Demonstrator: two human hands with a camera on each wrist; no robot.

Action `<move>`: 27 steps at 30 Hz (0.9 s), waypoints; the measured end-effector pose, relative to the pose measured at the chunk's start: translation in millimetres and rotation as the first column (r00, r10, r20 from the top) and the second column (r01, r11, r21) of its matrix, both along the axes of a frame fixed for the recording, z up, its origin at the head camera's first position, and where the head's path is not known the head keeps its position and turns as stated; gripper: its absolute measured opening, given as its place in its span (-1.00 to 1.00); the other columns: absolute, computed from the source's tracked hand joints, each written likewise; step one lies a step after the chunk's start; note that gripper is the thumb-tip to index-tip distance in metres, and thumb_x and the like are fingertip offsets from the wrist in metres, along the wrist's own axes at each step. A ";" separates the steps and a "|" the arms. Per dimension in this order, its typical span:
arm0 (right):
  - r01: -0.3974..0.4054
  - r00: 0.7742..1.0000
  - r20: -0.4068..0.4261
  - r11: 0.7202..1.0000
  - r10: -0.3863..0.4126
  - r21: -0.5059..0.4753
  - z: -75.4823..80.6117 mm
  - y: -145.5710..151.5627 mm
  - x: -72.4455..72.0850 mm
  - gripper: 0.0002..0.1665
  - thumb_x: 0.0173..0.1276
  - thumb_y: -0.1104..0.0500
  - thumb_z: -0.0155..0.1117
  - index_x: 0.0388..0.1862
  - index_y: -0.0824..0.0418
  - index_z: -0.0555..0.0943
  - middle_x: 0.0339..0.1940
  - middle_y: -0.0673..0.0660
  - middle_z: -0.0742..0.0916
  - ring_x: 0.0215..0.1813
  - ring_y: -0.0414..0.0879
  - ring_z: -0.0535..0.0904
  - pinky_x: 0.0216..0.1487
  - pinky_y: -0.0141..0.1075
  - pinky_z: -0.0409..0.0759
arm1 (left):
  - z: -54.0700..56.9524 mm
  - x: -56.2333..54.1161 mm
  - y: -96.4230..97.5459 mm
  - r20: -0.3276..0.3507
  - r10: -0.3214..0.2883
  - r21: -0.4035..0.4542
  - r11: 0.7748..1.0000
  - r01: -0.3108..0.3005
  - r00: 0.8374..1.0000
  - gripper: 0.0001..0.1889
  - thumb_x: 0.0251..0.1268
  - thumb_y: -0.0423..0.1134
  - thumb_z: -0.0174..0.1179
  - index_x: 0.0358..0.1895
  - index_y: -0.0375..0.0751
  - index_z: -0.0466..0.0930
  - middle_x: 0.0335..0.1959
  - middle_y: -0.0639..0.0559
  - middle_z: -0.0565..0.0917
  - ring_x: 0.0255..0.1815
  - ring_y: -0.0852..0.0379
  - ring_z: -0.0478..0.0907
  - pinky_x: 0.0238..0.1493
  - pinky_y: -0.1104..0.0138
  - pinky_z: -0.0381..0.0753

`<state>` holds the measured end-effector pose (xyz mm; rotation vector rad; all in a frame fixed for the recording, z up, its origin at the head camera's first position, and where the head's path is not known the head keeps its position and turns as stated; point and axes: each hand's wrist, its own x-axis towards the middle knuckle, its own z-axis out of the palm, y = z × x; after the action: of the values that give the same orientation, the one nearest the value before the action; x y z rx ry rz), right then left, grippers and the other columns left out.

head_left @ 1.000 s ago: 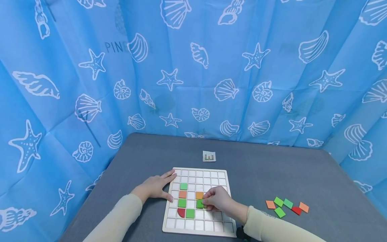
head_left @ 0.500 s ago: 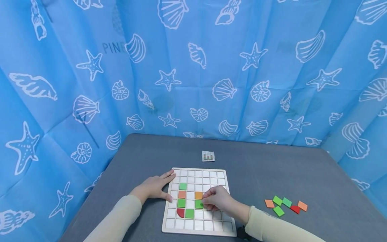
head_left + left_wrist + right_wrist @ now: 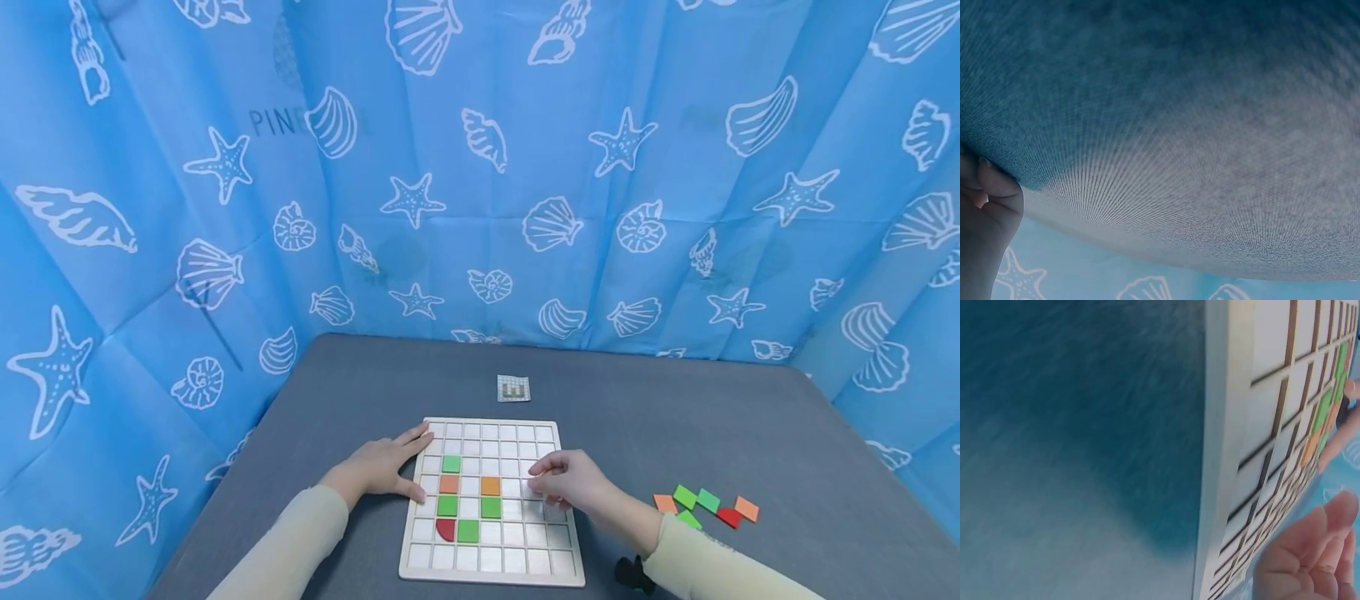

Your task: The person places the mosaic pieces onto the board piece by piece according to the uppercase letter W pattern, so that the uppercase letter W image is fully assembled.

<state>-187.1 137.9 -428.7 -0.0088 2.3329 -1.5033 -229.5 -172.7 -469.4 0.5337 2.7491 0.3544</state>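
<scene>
Resting on the left edge of the gridded board (image 3: 491, 577), your left hand (image 3: 382, 467) has its thumb and fingers spread and grips nothing; the board looks stiff but light enough to skid on the grey table (image 3: 750, 433), so a gentle press on that rim should steady it. Your right hand (image 3: 573, 482) is over the board's right half, fingers loosely bent, thumb near the forefinger, with no tile visible between them. To its left, the green tile (image 3: 491, 507) lies in a cell directly below the orange tile (image 3: 490, 486). Such tiles seem thin, rigid and light, hardly fragile, and their smooth faces may slip under a dry fingertip. Seated in a cell, one probably leaves little edge to pinch, so you do better pressing down at a corner to tip it. The red tile (image 3: 446, 529) has a curved side; pinch it by its straight sides instead. Right of the board, the loose tiles (image 3: 707, 500) lie on the table; take each by opposite edges between thumb and forefinger
</scene>
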 end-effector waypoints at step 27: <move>-0.342 0.925 -0.149 0.937 0.348 0.068 16.9 143.3 -31.1 -0.56 0.41 0.23 0.25 0.10 0.55 0.52 -0.03 0.35 0.63 -0.09 -0.02 0.51 -0.09 -0.09 0.58 | 4.9 3.0 -0.5 -0.003 -0.017 0.008 1.000 0.017 1.000 0.04 -0.02 0.33 0.34 0.54 0.03 0.13 0.56 0.11 0.06 0.34 -0.24 0.32 0.20 -0.06 0.36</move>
<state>-218.3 281.2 -411.9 -0.5216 2.3281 -1.3185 -226.5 -173.2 -464.5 0.5594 2.7451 0.3617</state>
